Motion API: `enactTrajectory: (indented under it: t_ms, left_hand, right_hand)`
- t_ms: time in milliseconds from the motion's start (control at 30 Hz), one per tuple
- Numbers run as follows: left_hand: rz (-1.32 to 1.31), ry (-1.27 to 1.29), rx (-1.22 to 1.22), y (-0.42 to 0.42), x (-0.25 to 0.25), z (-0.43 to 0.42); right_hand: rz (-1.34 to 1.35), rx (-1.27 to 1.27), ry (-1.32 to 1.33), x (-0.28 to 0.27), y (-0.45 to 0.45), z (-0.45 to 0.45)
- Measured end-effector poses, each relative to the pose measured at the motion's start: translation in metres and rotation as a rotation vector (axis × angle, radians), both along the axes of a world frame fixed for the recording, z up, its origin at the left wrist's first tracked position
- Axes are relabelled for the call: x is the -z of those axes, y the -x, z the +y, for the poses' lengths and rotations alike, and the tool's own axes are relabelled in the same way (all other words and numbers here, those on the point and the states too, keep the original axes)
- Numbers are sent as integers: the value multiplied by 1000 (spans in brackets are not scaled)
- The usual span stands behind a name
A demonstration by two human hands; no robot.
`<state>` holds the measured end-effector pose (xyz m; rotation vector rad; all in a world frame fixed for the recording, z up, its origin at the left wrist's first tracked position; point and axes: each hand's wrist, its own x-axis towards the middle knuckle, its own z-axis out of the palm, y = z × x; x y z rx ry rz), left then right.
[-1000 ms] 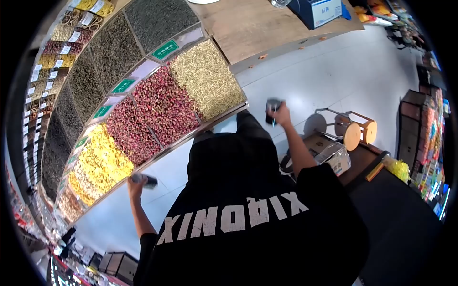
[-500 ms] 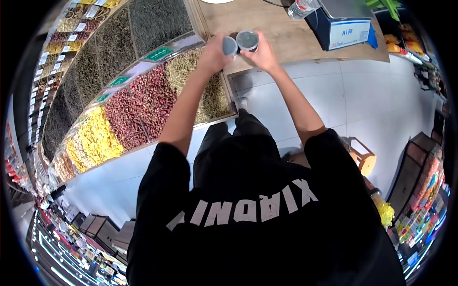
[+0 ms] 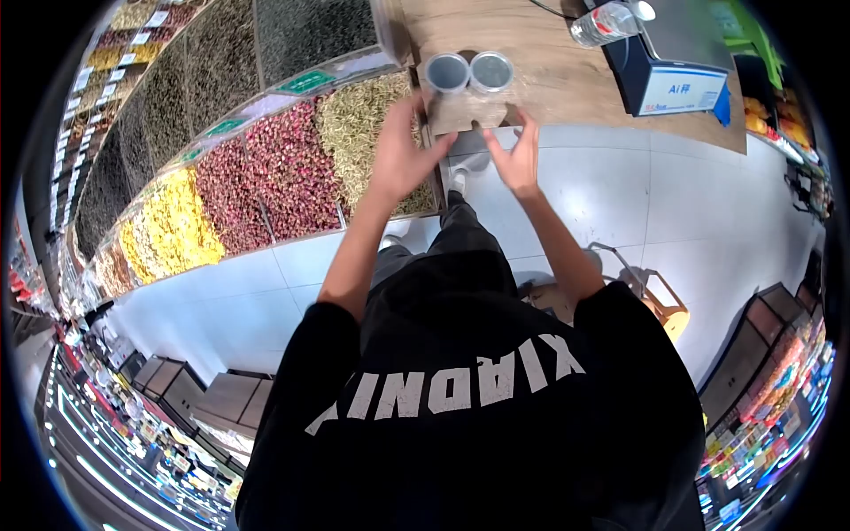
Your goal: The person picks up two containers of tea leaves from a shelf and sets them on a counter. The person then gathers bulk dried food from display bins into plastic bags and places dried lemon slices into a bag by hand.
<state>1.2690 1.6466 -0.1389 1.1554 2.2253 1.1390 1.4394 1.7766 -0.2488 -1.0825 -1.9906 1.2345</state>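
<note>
Two round clear-sided containers stand side by side on the wooden counter (image 3: 549, 97). The left container (image 3: 447, 73) has a dark grey top or contents; I cannot tell which. The right container (image 3: 491, 72) looks slightly lighter grey. Just below the left one is my left hand (image 3: 407, 155), thumb and fingers apart, holding nothing. My right hand (image 3: 518, 157) hovers near the counter's front edge, below the right container, also with thumb and fingers spread and nothing in it. Both hands are apart from the containers.
Left of the counter, a bin of pale green dried buds (image 3: 363, 128) adjoins red dried buds (image 3: 292, 159) and yellow dried flowers (image 3: 173, 226). A scale (image 3: 677, 88) and a plastic bottle (image 3: 611, 24) occupy the counter's right. An orange-framed stool (image 3: 668, 305) stands on the floor behind.
Both hands have let go of the two containers and drawn back toward my body, opening. The containers now stand on the counter, and the whole view has shifted slightly.
</note>
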Motion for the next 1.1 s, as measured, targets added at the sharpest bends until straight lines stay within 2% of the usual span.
enactTrajectory:
  t_ms: [33,100,167,200,233,267,333,400,433,467,500,567,600,633,667,700,733,767,800,833,933,1000,1033,1067,1100]
  left_hand:
    - [-84,-54,-34,-14,7,-22]
    - [-781,-146,-191,-44,33,-72]
    - [-1316,-188,-421,-69,42,-115]
    - [-1384,-344,-326,-84,53,-134]
    - [-1443,-502,-226,-101,66,-150]
    - [-1586,-500,-213,-102,56,-164]
    - [-1872,-474,-213,-104,33,-192]
    - [-1810,-453,-293,-91,25,-232]
    - [-1837,-352,-504,-84,-2,-251]
    - [-1861,-333,-440,-74,-23,-273]
    - [-1697,-314,-378,-69,-39,-294]
    - [-1353,-284,-274,-58,-59,-337]
    - [-1097,-355,-227,-58,-47,-358]
    - [-792,-330,-248,-56,-45,-373]
    - [-463,-228,-218,-51,-34,-392]
    - [-135,-119,-194,-48,-18,-412]
    - [-30,-22,-211,-49,3,-434]
    - [74,75,-226,-49,24,-457]
    - [130,49,-264,-43,47,-491]
    - [188,18,-295,-32,67,-520]
    - [-109,118,-507,-10,107,-604]
    - [-96,380,-558,1,160,-660]
    - [-113,583,-482,2,199,-697]
    - [-215,749,-456,2,210,-718]
    - [-270,718,-487,-6,243,-741]
  right_hand:
    - [30,-62,-54,-9,-3,-17]
    - [89,-183,-167,-28,-3,-59]
    - [246,-366,-247,-76,15,-104]
    - [165,-530,68,-106,16,-129]
    - [192,-655,114,-114,24,-151]
    - [216,-779,168,-123,32,-173]
    - [490,-946,-278,-105,48,-215]
    - [151,-1032,-78,-82,58,-237]
    - [-22,-1059,20,-70,64,-248]
    - [-77,-955,-66,-61,68,-260]
    - [-99,-879,9,-24,70,-277]
    - [-190,-743,462,-10,71,-307]
    - [-237,-611,787,-6,79,-334]
    - [-288,-464,1107,-1,85,-363]
    - [-219,-402,1388,4,91,-395]
    - [-103,-543,1405,0,92,-433]
    - [20,-677,1423,-3,93,-471]
    - [-46,-646,1644,-9,100,-503]
    - [-114,-598,1863,-12,106,-528]
    - [-143,-677,1831,-18,113,-541]
    - [-229,-823,1740,-62,121,-555]
    - [-176,-959,1695,-63,128,-553]
    - [-159,-1026,1675,-62,134,-549]
    - [-278,-1015,1447,-59,140,-544]
    - [-351,-1008,1141,-52,143,-539]
